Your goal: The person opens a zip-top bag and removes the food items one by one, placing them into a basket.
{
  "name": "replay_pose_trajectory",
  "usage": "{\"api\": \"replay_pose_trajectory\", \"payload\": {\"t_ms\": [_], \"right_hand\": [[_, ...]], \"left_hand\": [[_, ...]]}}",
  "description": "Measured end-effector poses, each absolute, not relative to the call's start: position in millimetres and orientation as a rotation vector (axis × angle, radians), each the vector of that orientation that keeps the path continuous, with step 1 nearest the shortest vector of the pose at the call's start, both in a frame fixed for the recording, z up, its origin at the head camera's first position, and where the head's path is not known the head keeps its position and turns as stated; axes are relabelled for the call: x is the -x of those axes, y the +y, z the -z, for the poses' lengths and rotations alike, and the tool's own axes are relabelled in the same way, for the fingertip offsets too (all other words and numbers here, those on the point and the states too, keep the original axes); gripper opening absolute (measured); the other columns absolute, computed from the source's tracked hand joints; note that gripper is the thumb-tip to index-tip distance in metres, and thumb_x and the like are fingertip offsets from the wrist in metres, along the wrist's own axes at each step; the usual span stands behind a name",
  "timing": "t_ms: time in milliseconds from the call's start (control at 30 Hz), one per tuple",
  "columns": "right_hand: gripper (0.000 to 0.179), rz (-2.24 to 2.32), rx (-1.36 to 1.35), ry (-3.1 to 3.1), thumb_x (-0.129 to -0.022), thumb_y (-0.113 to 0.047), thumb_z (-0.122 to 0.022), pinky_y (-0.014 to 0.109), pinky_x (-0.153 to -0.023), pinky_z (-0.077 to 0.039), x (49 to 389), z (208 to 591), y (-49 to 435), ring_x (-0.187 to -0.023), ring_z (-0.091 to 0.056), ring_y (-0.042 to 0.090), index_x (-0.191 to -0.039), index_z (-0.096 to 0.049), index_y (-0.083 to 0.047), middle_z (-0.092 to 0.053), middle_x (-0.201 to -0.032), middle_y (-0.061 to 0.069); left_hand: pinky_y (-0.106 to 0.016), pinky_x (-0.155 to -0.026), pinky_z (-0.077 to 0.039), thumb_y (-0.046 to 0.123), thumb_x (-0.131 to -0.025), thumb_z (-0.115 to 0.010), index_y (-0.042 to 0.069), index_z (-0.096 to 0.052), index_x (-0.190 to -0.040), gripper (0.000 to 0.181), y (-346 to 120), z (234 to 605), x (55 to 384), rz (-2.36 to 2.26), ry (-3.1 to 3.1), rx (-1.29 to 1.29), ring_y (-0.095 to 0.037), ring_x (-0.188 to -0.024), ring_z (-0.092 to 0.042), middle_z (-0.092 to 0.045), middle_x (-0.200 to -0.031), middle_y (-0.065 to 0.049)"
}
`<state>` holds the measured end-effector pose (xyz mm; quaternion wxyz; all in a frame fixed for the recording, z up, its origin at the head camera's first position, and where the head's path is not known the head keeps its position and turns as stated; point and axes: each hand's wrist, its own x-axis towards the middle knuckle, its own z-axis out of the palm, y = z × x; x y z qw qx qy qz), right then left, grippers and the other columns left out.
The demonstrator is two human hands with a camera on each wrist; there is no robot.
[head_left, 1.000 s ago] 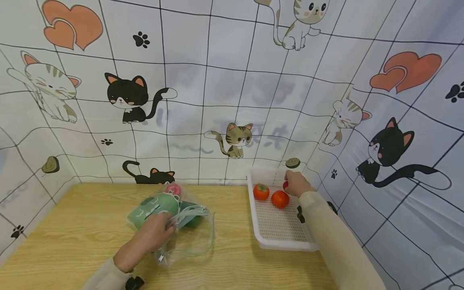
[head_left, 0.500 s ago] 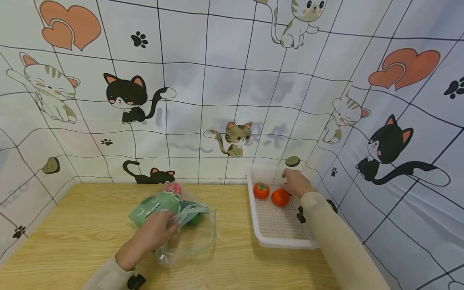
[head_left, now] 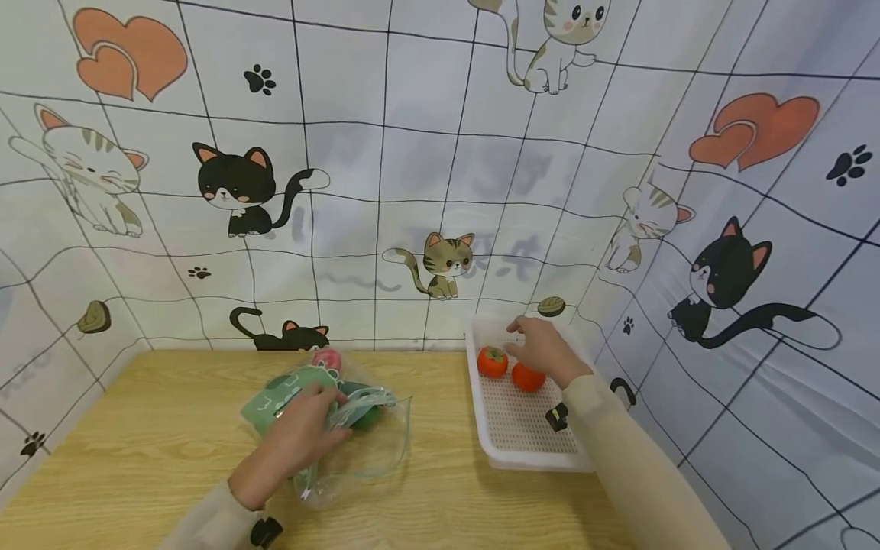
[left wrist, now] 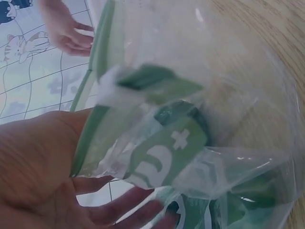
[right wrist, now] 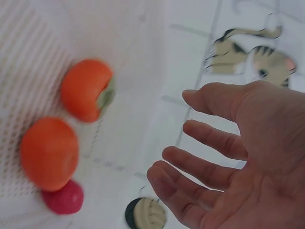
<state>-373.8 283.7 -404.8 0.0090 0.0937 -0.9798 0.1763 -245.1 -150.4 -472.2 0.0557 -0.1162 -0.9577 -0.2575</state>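
Persimmons in a basket [head_left: 536, 460], a bag [head_left: 359, 406] to its left.
On the surface [head_left: 172, 451], the basket is flanked on its left by the clear bag, judged light, limp and slippery, best taken by its green mouth edge. The left hand [head_left: 302, 431] is laid against the bag, left of the basket, thumb parted from relaxed fingers; no grip is shown. The right hand [head_left: 539, 347] is held over the basket's far part, fingers loosely spread, nothing grasped. Within the basket, a left persimmon [head_left: 493, 362] and a right persimmon [head_left: 528, 376] are seen, judged smooth, fairly weighty and easily bruised, best cupped around their sides. Just beside the right persimmon, a smaller red fruit [right wrist: 64, 198] is partly hidden, judged easily pinched.
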Motion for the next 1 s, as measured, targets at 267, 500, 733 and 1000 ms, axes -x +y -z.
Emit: {"api": "replay_pose_trajectory", "payload": {"t_ms": [267,500,733,1000], "right_hand": [[0.039,-0.623,-0.449,-2.982,-0.113,-0.024,-0.077,0.061,-0.116,-0.061,335,392,243,-0.134,-0.075,0.042,-0.145,-0.073,-0.003,-0.076,-0.149,0.022],[0.035,-0.662,-0.673,-2.853,-0.108,-0.021,-0.084,0.051,-0.101,-0.067,296,390,201,-0.120,-0.077,0.033,-0.141,-0.077,-0.009,-0.080,-0.140,0.013],[0.037,-0.791,-0.847,-2.819,-0.111,-0.019,-0.081,0.050,-0.103,-0.069,274,393,168,-0.131,-0.077,0.033,-0.145,-0.074,-0.011,-0.077,-0.145,0.010],[0.031,-0.814,-1.056,-2.794,-0.113,-0.017,-0.078,0.044,-0.101,-0.070,259,410,143,-0.124,-0.077,0.033,-0.142,-0.074,-0.008,-0.076,-0.142,0.015]], "left_hand": [[-0.097,-0.122,-0.030,0.031,-0.083,-0.106,0.012,-0.073,-0.148,0.075,-155,478,253,0.682,-2.960,0.272,-0.076,-0.160,-0.035,-0.045,-0.173,-0.039],[-0.097,-0.121,-0.033,0.035,-0.084,-0.106,0.007,-0.062,-0.161,0.093,-161,479,257,0.649,-3.026,0.265,-0.080,-0.150,-0.044,-0.036,-0.177,-0.045],[-0.096,-0.117,-0.038,0.036,-0.086,-0.104,0.005,-0.056,-0.164,0.097,-165,476,262,0.602,-3.033,0.293,-0.080,-0.140,-0.056,-0.040,-0.174,-0.046],[-0.094,-0.110,-0.046,0.028,-0.089,-0.098,0.008,-0.062,-0.159,0.081,-164,476,261,0.569,-3.007,0.301,-0.074,-0.131,-0.065,-0.052,-0.167,-0.042]]}}
